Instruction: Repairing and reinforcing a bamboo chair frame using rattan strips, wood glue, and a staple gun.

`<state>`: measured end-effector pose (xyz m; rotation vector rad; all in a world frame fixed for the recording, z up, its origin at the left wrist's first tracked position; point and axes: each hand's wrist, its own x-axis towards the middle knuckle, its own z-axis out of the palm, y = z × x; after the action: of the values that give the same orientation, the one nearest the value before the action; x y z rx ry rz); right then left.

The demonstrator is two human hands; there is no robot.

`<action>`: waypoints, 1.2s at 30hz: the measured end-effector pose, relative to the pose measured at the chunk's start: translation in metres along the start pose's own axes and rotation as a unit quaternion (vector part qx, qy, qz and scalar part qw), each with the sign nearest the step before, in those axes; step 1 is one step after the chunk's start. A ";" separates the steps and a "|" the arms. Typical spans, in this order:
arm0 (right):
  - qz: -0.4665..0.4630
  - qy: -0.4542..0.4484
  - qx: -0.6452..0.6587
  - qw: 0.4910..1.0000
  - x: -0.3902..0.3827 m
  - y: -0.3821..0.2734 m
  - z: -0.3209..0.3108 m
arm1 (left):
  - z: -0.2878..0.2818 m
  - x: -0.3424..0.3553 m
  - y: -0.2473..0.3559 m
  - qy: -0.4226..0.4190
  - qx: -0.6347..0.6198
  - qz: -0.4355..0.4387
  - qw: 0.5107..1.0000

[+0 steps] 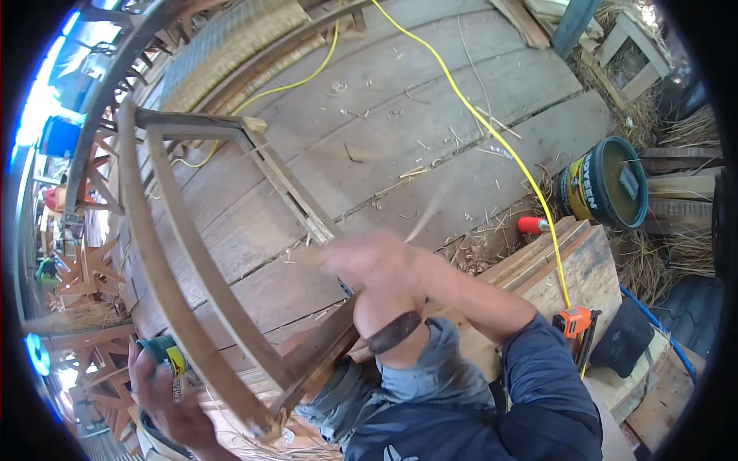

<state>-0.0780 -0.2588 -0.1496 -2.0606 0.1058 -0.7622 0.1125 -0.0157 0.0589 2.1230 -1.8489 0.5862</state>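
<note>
A brown wooden frame with curved rails and a straight crosspiece leans across my lap, its far end standing off to the left. My right hand is above my knee, next to the frame's right-hand rail. Motion smears its fingers, and a faint pale strip shows just beyond it. I cannot tell whether the hand holds anything. At the lower left, my left hand is outside the frame's outer rail with its fingers apart and nothing visible in them. A green can with a yellow label stands beside it, partly hidden.
A yellow cord crosses the plank floor, which carries scattered shavings. On my right are stacked boards, an orange nail gun, a red cylinder and a dark green bucket. Wooden pieces crowd the left.
</note>
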 end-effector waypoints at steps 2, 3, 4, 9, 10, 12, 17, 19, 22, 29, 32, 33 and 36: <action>-0.050 -0.106 -0.020 0.993 0.040 -0.105 -0.022 | -0.011 0.052 0.037 -0.051 0.030 0.209 0.976; -0.053 -0.103 -0.030 0.993 0.042 -0.127 -0.028 | -0.020 0.071 0.060 -0.117 0.075 0.182 0.973; -0.099 -0.059 -0.013 0.993 0.047 -0.149 -0.035 | -0.030 0.066 0.047 -0.151 0.017 0.137 0.979; 0.120 -0.118 -0.100 0.981 0.026 -0.122 -0.045 | -0.062 0.032 -0.085 -0.033 0.162 0.115 0.979; 0.142 -0.105 -0.115 0.978 0.004 -0.099 -0.048 | -0.075 0.027 -0.117 0.011 0.187 0.108 0.976; 0.124 -0.108 -0.142 0.976 -0.030 -0.077 -0.057 | -0.088 0.011 -0.186 0.021 0.185 0.034 0.982; 0.305 -0.153 -0.095 0.935 -0.062 -0.101 -0.052 | -0.110 -0.008 -0.254 0.015 0.197 -0.133 0.971; 0.315 -0.141 -0.053 0.937 -0.057 -0.102 -0.041 | -0.110 -0.004 -0.251 -0.019 0.253 -0.213 0.943; 0.333 -0.081 -0.009 0.939 -0.027 -0.115 -0.013 | -0.098 -0.025 -0.283 -0.066 0.356 -0.208 0.909; 0.074 -0.075 -0.068 0.992 0.073 -0.186 0.053 | -0.046 0.019 -0.016 -0.027 -0.062 0.137 0.988; 0.042 -0.099 -0.022 0.994 0.079 -0.197 0.059 | -0.048 0.008 -0.019 -0.324 -0.218 -0.151 0.908; 0.020 -0.117 0.021 0.993 0.073 -0.185 0.056 | -0.049 0.007 -0.023 -0.330 -0.213 -0.145 0.908; 0.190 -0.213 0.214 0.934 0.048 -0.152 0.031 | -0.048 -0.005 -0.040 -0.281 -0.190 -0.089 0.936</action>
<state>-0.0537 -0.1638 -0.0197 -1.6695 0.0812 -0.0769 0.1456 0.0160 0.1014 2.2839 -1.7920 -0.4419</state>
